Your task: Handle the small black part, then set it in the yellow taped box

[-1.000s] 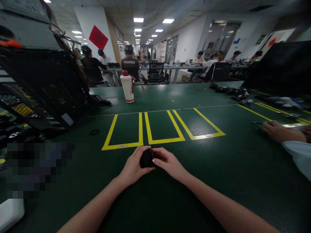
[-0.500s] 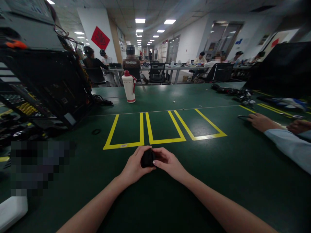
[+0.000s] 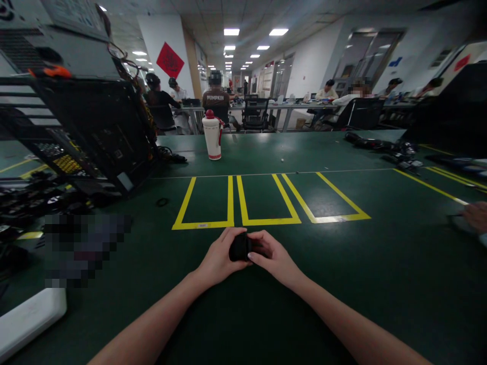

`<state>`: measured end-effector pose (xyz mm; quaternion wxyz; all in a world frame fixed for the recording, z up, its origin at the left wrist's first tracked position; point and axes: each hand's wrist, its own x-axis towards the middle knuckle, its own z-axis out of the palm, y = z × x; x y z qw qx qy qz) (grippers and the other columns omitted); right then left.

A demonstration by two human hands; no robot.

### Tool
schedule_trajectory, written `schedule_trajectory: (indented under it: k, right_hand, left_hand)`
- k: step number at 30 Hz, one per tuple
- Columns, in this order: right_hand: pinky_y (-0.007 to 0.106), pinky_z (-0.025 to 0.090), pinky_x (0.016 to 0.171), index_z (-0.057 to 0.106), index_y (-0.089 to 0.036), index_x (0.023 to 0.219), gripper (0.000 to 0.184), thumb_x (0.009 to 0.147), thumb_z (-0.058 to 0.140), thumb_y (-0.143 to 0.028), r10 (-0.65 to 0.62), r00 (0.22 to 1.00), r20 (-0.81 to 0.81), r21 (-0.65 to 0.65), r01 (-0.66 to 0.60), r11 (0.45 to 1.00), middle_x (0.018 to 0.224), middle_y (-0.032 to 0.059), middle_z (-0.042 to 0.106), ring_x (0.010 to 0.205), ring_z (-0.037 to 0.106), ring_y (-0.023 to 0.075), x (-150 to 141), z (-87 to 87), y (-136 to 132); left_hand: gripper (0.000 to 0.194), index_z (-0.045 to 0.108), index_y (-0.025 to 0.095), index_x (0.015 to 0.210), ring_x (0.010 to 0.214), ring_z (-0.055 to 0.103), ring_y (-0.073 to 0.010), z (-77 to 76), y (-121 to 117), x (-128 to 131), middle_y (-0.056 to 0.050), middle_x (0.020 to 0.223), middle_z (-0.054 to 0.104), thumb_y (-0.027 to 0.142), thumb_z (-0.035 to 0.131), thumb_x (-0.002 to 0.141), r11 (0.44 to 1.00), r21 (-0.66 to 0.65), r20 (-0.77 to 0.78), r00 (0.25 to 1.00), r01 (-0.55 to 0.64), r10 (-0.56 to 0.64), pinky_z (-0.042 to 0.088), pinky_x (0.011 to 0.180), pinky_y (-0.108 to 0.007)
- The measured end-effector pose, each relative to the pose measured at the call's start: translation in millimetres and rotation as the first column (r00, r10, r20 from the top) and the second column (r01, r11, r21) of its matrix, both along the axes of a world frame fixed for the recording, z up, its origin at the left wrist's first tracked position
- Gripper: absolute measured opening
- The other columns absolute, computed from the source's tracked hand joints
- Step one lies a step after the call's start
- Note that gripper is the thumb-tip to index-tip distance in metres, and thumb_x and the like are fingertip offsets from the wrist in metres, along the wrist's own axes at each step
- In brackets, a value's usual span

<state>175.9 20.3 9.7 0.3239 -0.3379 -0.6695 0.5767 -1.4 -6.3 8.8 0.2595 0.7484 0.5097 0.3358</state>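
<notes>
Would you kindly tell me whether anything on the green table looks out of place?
Perhaps a small white speck beyond the yellow outlines and a black ring left of them: both lie apart, like strays.

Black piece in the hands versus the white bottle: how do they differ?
The black piece is held between left hand and right hand; the white bottle stands on the table. The black piece looks dark; the white bottle has a red lid. The black piece looks compact, the white bottle tall. Both are outside the yellow outlines.
</notes>
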Motion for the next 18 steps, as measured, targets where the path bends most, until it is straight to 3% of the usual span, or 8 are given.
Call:
schedule_trajectory:
  k: [4,10,18]
  right_hand:
    - [0.036,0.043,0.09,0.051,-0.024,0.096,0.019,0.077,0.05,-0.027,-0.03,1.0,-0.009,0.008,0.03,1.0,0.108,0.0014,0.051,0.103,0.051,0.0156,-1.5,0.6,-3.8]
    - [0.039,0.04,0.093,0.045,-0.025,0.11,0.033,0.078,0.05,-0.027,-0.043,0.995,0.09,-0.014,0.044,0.999,0.111,0.0025,0.051,0.106,0.049,0.0168,-1.7,2.1,-0.6]
    - [0.036,0.042,0.091,0.05,-0.025,0.098,0.021,0.077,0.051,-0.025,-0.032,0.999,0.044,0.057,0.03,0.998,0.108,0.0008,0.05,0.103,0.05,0.0154,-1.2,-0.5,-2.0]
  left_hand:
    - [0.06,0.037,0.028,0.116,0.103,0.048,-0.0219,1.6,0.0,-0.2,-0.002,0.113,0.047,0.027,0.068,0.065,1.0,-0.014,-0.004,1.0,-0.004,0.004,0.044,0.086,-0.038]
    - [0.059,0.036,0.029,0.117,0.104,0.047,-0.0206,3.0,-1.4,-0.8,-0.002,0.115,0.046,0.026,0.067,0.067,0.999,-0.028,0.018,1.0,0.016,-0.015,0.043,0.087,-0.037]
    - [0.06,0.035,0.03,0.118,0.104,0.047,-0.0206,4.5,-1.4,-1.0,-0.002,0.116,0.045,0.026,0.066,0.067,0.999,-0.029,0.007,1.0,0.021,-0.021,0.044,0.087,-0.037]
